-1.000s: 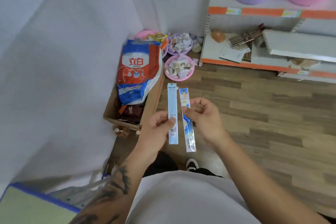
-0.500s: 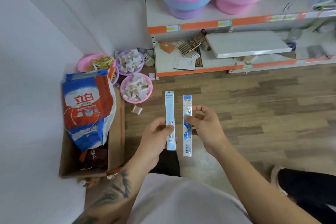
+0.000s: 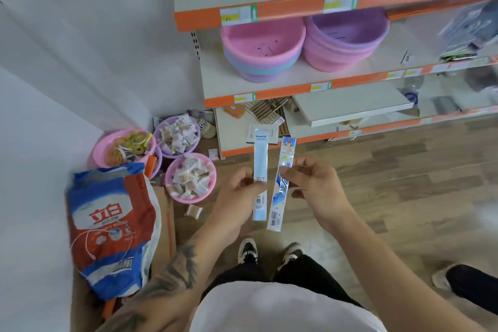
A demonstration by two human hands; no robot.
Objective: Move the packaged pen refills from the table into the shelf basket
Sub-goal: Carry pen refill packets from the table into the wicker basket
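hands apart: left hand [image 3: 239, 191] pinches pale-blue refill pack [image 3: 260, 175], right hand [image 3: 312, 183] pinches patterned refill pack [image 3: 281, 188].

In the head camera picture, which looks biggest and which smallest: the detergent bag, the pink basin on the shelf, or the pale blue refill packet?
1. Detergent bag, though it lies nearer the camera, which flatters it.
2. Pink basin, farther off, so the top two are unsure.
3. Pale blue refill packet, pinched by the left hand, clearly smallest.

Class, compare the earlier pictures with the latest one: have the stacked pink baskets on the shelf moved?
Cannot tell. The pink baskets sit lower in the picture now, but so does the shelf edge beneath them, so the head camera tilted; against that shelf they look unmoved.
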